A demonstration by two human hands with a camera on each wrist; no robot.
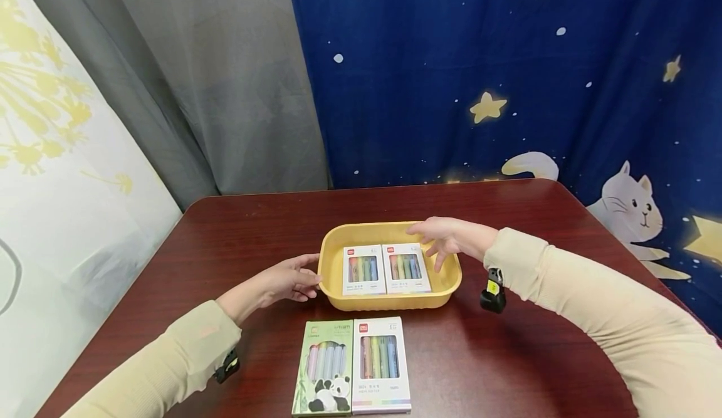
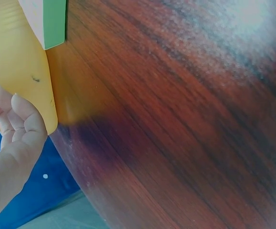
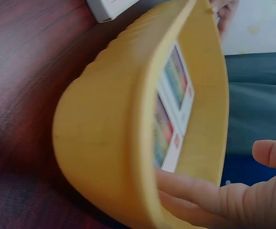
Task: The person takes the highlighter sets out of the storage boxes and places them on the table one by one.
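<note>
A yellow plastic basket (image 1: 389, 302) stands on the table with two white boxes of coloured pens (image 1: 364, 286) (image 1: 414, 285) lying side by side in it. My left hand (image 1: 286, 280) is at the basket's left end, its thumb and forefinger holding the rim. In the left wrist view its other fingers (image 2: 30, 117) are bent in front of the basket's wall. Over the right end, my right hand (image 1: 445, 237) is spread with loose fingers reaching inside, beside the right-hand box. In the right wrist view its fingers (image 3: 190, 188) hold nothing.
In front of the basket, a green panda pen box (image 1: 323, 368) and another white pen box (image 1: 381, 366) lie side by side on the dark red wooden table (image 1: 237, 236). A grey curtain (image 1: 237, 79) and a blue star-patterned curtain (image 1: 417, 92) hang behind the table.
</note>
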